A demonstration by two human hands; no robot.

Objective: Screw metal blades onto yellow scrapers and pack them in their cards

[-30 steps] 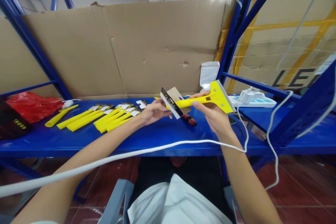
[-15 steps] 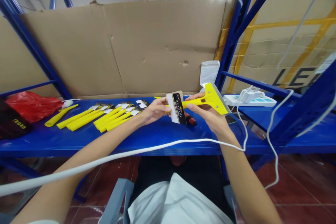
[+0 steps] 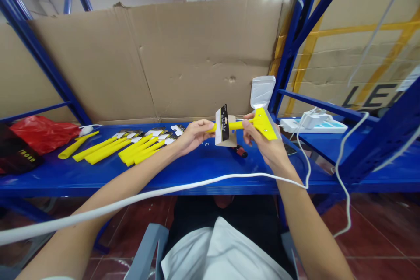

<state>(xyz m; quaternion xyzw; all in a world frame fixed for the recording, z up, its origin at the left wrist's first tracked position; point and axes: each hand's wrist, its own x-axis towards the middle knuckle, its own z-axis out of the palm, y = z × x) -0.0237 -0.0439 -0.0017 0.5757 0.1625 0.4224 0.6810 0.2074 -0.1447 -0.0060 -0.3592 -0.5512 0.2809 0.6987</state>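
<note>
A yellow scraper (image 3: 264, 125) with a wide metal-edged head is held level above the blue shelf. My left hand (image 3: 196, 134) is closed on the end of its handle. My right hand (image 3: 260, 138) grips the handle close to the head, fingers partly behind it. Around the handle, between both hands, sits a folded black-and-white card (image 3: 224, 125). Beneath the card lies a red and black tool (image 3: 241, 151), partly hidden. To the left, several yellow handles (image 3: 134, 148) with cards at their far ends lie in a row.
A red plastic bag (image 3: 46, 132) and a black bag (image 3: 18, 151) lie at the far left. An open white box (image 3: 262, 92) stands by the cardboard. At right is a power strip (image 3: 331, 127). A white cable (image 3: 197, 183) crosses in front of the shelf.
My left hand has shifted from the card to the handle's end. The card has turned and now sits around the handle. My right hand has moved slightly, and the scraper head has tilted.
</note>
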